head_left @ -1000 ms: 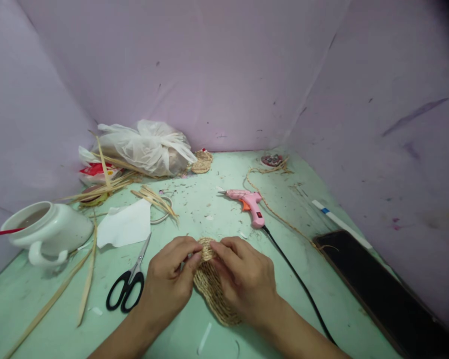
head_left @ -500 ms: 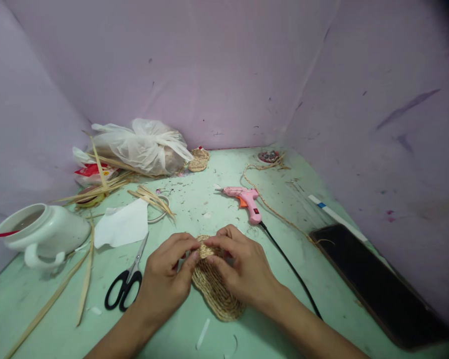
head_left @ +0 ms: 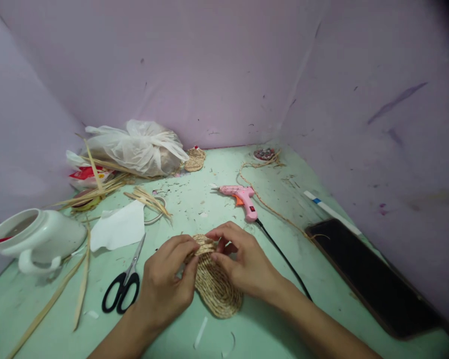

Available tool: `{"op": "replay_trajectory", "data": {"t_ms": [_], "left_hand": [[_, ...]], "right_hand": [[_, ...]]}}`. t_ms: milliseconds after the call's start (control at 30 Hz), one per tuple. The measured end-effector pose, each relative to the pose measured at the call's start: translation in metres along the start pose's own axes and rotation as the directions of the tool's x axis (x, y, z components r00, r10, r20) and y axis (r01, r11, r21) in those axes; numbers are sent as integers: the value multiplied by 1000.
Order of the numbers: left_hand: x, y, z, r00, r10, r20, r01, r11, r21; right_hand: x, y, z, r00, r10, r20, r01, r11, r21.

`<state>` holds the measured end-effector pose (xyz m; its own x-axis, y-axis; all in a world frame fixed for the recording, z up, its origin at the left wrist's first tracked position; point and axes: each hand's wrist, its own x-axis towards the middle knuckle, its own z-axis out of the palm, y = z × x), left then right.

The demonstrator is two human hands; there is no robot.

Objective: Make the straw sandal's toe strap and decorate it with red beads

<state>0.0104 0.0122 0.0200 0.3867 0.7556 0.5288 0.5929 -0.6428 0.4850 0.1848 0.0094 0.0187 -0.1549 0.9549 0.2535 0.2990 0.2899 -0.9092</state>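
Note:
A small slipper-shaped piece of coiled straw braid (head_left: 220,291) lies on the green table in front of me, with a braided band across its upper end. My left hand (head_left: 174,269) pinches the band's left side between thumb and fingers. On the other side, my right hand (head_left: 241,257) has its thumb and fingertips closed at the band's right end. The fingers partly cover the top of the piece. Black-handled scissors (head_left: 125,286) lie just left of my left hand, and a pink glue gun (head_left: 243,197) rests beyond my right hand.
A white pot-like mug (head_left: 41,239) and a sheet of white paper (head_left: 117,227) are at left. Straw strips (head_left: 147,199) lie near a tied plastic bag (head_left: 134,149). Another woven piece (head_left: 195,159) stands at the back. A dark phone (head_left: 370,279) lies at right, near the glue gun's cord (head_left: 284,262).
The view has shifted slightly. My right fingers have spread a little along the band, exposing more of it; both hands stay at the straw piece.

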Motion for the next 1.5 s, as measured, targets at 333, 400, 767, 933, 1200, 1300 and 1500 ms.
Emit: {"op": "replay_trajectory", "data": {"t_ms": [333,400,767,933,1200,1300,1500], "left_hand": [[-3,-6,0,999,-45,17,44,999,29],[-3,-7,0,998,-53,22,53,998,28],[0,-7,-4,999,-38,24,37,999,35],[-2,-10,-2,998,-53,38,53,998,23],[-1,-9,-5,998,-66,24,65,997,39],[0,-9,-5,997,-71,35,70,997,23],[0,-8,-5,999,-29,45,29,1000,5]], "right_hand": [[9,27,-2,967,249,-47,-244,965,91],[10,26,0,963,266,-38,-263,961,82],[11,28,6,941,339,-20,-340,940,-26],[10,26,8,939,344,-28,-345,935,-81],[7,20,9,941,330,-73,-337,933,-128],[8,20,7,947,315,-67,-320,943,-95],[13,12,7,981,186,-50,-183,981,61]]}}
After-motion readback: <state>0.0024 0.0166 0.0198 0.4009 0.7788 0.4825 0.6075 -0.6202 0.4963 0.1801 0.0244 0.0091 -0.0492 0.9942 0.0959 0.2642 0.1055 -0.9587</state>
